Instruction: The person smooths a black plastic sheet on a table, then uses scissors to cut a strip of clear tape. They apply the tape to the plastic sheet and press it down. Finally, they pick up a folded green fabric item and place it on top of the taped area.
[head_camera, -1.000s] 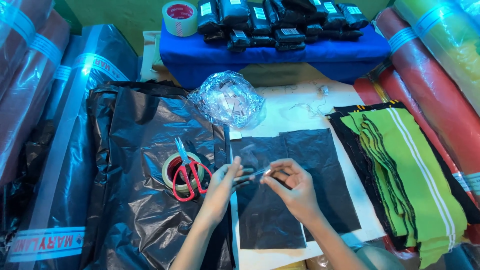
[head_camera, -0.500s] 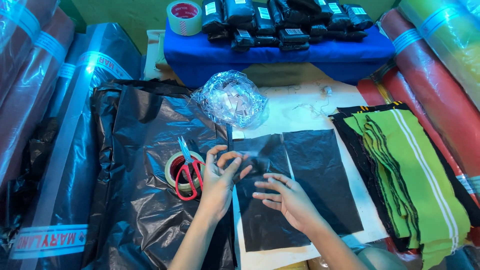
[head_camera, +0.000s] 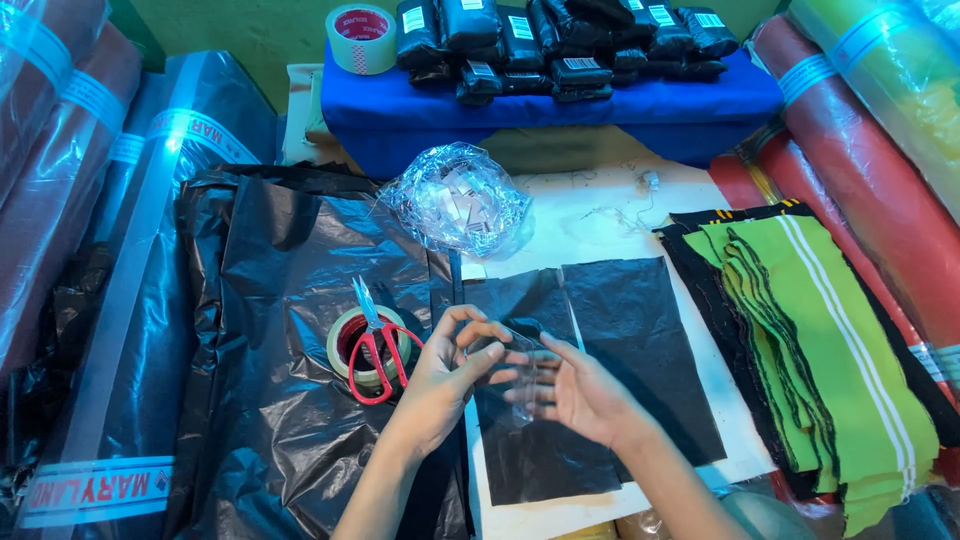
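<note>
Above the black fabric piece (head_camera: 610, 370), left hand (head_camera: 450, 372) and right hand (head_camera: 580, 390) both pinched on a clear plastic sleeve (head_camera: 520, 372).

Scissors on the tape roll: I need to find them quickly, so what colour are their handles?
Red handles on the metal scissors, clearest in the head view.

My left hand (head_camera: 448, 368) and right hand (head_camera: 578, 392) pinching a small clear plastic bag (head_camera: 512, 375) over flat black plastic sheets (head_camera: 640, 330), red-handled scissors (head_camera: 374, 338) lying on a tape roll (head_camera: 350, 352) just left, crumpled clear bag of labels (head_camera: 458, 200) beyond, stacked green knit strips (head_camera: 810, 340) at right
</note>
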